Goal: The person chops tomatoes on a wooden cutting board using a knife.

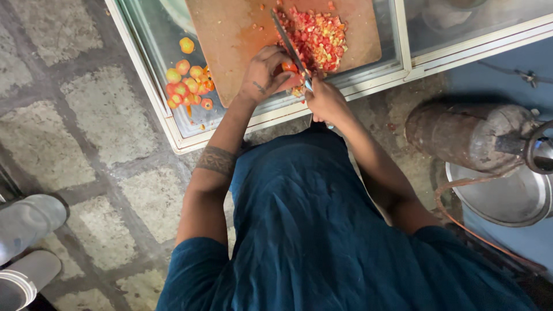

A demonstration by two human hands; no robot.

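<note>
blue shirt, right hand gripping knife, left hand fingers pinching tomato

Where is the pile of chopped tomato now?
The chopped tomato pile lies on the wooden cutting board, top centre, right of the knife.

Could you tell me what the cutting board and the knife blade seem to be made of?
The cutting board looks like wood or pressed fibre: matt brown, stained reddish by the chopped tomato. The knife, held in the right hand, has a thin grey blade, probably steel, though its sheen is dull.
</note>
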